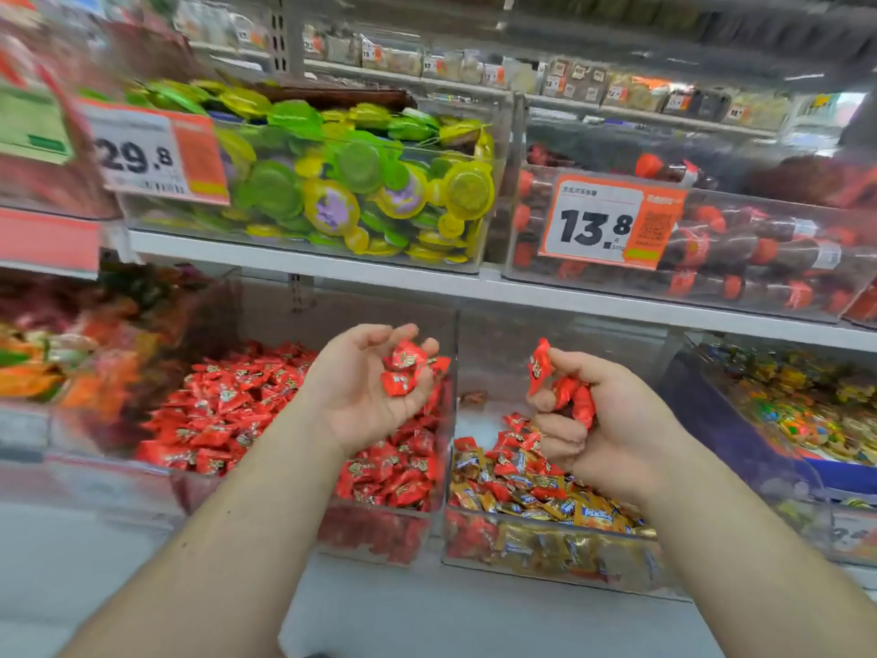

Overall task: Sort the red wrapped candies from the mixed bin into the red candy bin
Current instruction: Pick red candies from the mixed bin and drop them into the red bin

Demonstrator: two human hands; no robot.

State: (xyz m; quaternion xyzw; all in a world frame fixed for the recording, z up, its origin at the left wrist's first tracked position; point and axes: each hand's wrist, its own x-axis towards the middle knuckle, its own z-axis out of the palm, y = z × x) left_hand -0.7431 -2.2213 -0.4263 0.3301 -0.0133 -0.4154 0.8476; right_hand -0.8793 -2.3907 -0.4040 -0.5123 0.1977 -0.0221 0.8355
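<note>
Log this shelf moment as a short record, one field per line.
left hand: palm up over the red candy bin, cupping red candies
right hand: above the mixed bin, fingers curled round more red ones
mixed bin contents: gold and red wrappers together
shelf above: green and yellow sweets, price tag 29.8; tag 13.8

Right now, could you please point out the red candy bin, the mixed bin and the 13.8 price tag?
red candy bin (379, 534): head view, clear front wall.
mixed bin (545, 546): head view, clear front wall.
13.8 price tag (595, 227): head view, printed digits.
</note>
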